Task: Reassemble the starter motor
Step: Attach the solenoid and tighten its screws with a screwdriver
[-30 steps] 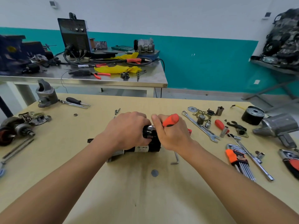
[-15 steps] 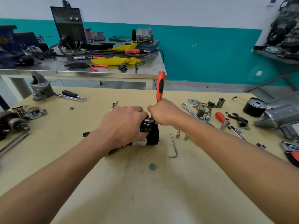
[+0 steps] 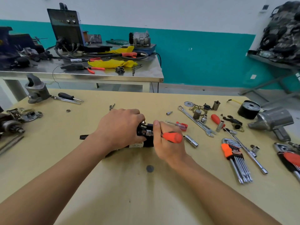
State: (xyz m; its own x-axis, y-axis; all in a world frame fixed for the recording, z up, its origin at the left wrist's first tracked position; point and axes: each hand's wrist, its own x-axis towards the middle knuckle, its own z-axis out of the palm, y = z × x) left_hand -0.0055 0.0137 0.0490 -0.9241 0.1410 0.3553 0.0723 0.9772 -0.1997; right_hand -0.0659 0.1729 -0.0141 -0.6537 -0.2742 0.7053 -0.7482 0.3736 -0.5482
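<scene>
Item: black cylindrical metal starter motor [image 3: 148, 142], lying on its side near the middle of the pale yellow wooden bench [image 3: 146, 200], long axis running left to right. Handling, as judged: dense, rigid, smooth-cased and apt to roll; best held round the barrel, clear of the end terminals. Left hand [image 3: 120, 129]: fingers curled over the barrel, gripping it. Right hand [image 3: 167, 145]: wrapped round an orange-handled socket driver [image 3: 172, 137], chrome tip at the motor's right end. Room: bare bench toward the person. To the right, a loose chrome socket [image 3: 191, 141] lies just beside the handle, with a small red screwdriver [image 3: 180, 125] and a steel spanner [image 3: 197, 121] near.
</scene>
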